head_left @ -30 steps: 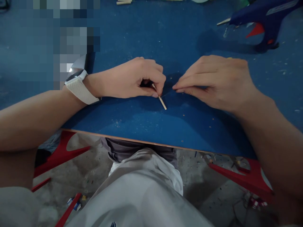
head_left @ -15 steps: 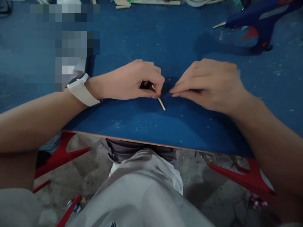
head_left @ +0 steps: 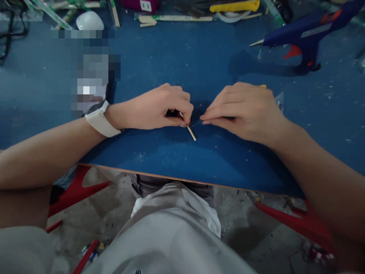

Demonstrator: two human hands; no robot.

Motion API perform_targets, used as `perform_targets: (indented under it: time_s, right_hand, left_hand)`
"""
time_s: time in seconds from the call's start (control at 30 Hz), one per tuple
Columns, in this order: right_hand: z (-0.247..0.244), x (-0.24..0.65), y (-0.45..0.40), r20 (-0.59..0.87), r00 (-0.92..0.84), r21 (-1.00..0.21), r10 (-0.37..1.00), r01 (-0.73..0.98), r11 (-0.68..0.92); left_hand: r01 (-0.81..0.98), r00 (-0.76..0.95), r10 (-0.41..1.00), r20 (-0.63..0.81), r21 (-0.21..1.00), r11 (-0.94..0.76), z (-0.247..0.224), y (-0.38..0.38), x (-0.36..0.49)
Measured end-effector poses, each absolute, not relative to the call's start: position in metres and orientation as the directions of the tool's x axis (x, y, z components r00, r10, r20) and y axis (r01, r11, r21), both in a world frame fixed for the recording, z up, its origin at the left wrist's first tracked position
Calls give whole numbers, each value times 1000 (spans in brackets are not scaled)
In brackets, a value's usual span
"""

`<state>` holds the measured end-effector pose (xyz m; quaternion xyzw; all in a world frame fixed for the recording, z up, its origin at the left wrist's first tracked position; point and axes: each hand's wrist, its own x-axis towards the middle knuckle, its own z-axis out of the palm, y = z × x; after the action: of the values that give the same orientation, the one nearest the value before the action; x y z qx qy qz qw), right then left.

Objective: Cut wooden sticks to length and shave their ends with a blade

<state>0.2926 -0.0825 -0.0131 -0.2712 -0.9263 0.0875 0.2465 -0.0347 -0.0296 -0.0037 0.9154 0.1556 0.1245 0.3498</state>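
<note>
My left hand [head_left: 168, 108], with a white-banded watch [head_left: 104, 122] on its wrist, pinches a thin wooden stick [head_left: 192, 133] between thumb and forefinger. The stick slants down toward me, its lower end sticking out below the fingertips. Just to the right, my right hand [head_left: 242, 110] has thumb and forefinger pressed together. A very fine pale strand [head_left: 196, 124] runs from the stick to those fingertips. What the strand is made of cannot be made out. The two hands are a small gap apart, low over the blue tabletop [head_left: 171, 160].
A blue glue gun [head_left: 306, 36] with a red trigger stands at the back right. Along the far side are wooden strips [head_left: 182, 18], a yellow-handled tool [head_left: 235, 6], a white mouse-like object [head_left: 90, 21] and a purple block [head_left: 140, 5]. Red stool-like legs [head_left: 82, 186] show below the table edge.
The view has tilted up, showing more of the far side of the table. Both hands keep nearly the same pinch and spacing; the stick stays in the left hand.
</note>
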Motion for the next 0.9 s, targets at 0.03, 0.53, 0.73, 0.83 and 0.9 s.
perform_targets:
  time_s: [0.03, 0.53, 0.73, 0.83, 0.9]
  right_hand:
    - [-15, 290, -85, 425, -732, -285, 532, 450, 846]
    - [-10, 286, -95, 484, -774, -49, 408, 442, 896]
    - [-12, 292, -96, 488, -762, -53, 425, 460, 886]
    - [-15, 296, -98, 498, -749, -65, 437, 470, 880]
    - [-16, 300, -100, 502, -734, -95, 457, 478, 873]
  left_hand:
    - [192, 919, 371, 129, 676, -711, -5, -30, -35]
    - [159, 909, 367, 198, 650, -743, -13, -40, -41]
    - [155, 911, 361, 200, 644, -749, -15, -41, -39]
    - [162, 904, 373, 209, 641, -750, -16, -42, -38]
    - [161, 903, 376, 207, 649, -743, -15, -42, -37]
